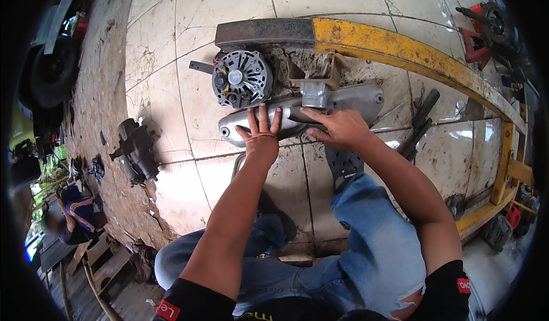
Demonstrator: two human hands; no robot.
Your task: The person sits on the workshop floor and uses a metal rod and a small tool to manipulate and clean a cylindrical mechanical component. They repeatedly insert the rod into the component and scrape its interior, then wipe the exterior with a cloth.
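Observation:
A long grey metal part (344, 96) with a bolt hole near each end lies across the tiles in front of me. My left hand (262, 133) rests on its left half, fingers spread, thumb to the side. My right hand (338, 129) touches its middle; the index finger stretches left and the thumb sits apart below it, while the other fingers are partly hidden. Just above that index finger stands a silvery cylindrical piece (315, 95) under a rusty brown bracket (297, 76). An alternator (240, 79) with a finned round face sits beyond my left hand.
A black-and-yellow metal beam (366, 38) curves behind the parts and down the right side. Dark metal bars (420, 121) lie at right. A dark mechanical part (137, 152) sits at left by rough ground. Another person (71, 215) sits at lower left. My sandalled foot (345, 166) is near.

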